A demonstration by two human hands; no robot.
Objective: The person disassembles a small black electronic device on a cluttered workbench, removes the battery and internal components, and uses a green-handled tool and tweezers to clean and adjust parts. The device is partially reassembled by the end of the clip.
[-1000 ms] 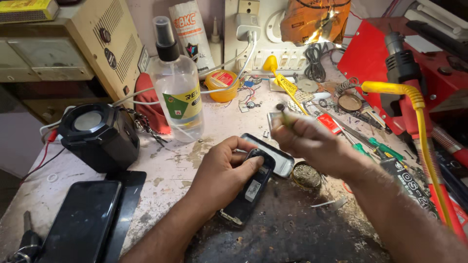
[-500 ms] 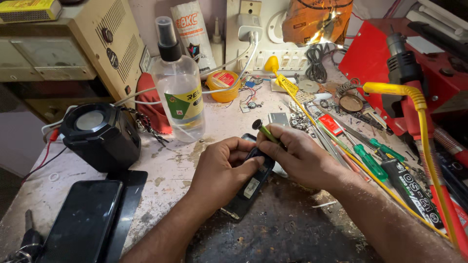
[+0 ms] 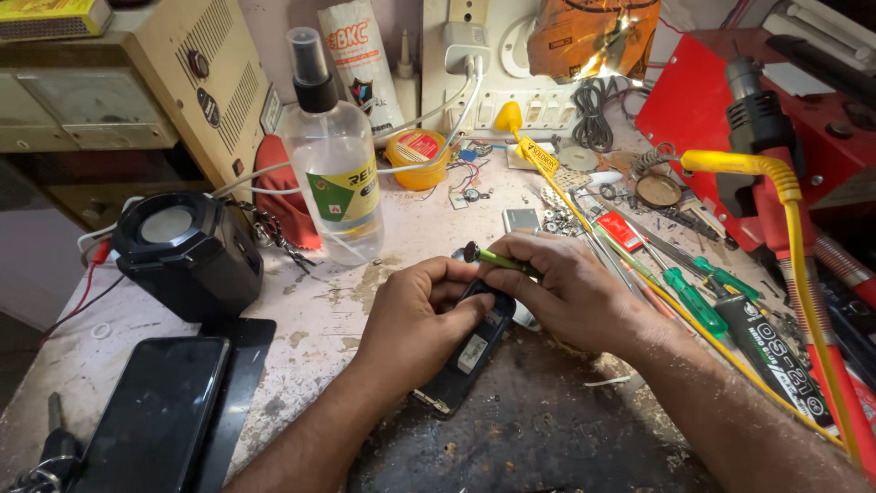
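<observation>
My left hand (image 3: 418, 321) grips a small dark phone (image 3: 465, 361) that lies opened on the worn workbench, thumb pressed on its upper end. My right hand (image 3: 568, 290) holds a thin green-handled screwdriver (image 3: 497, 260) with a black cap, its tip angled down onto the top of the phone. Both hands meet over the phone's upper end, which they partly hide.
A clear spray bottle (image 3: 336, 178) stands behind the hands, a black speaker (image 3: 187, 251) to the left, a dark smartphone (image 3: 151, 415) at the front left. Several screwdrivers (image 3: 698, 297) and small parts lie to the right, with a yellow cable (image 3: 803, 274) and red equipment (image 3: 721, 100).
My right hand came from the tools on the right with the screwdriver and brought it down to the phone. My left hand kept its grip on the phone.
</observation>
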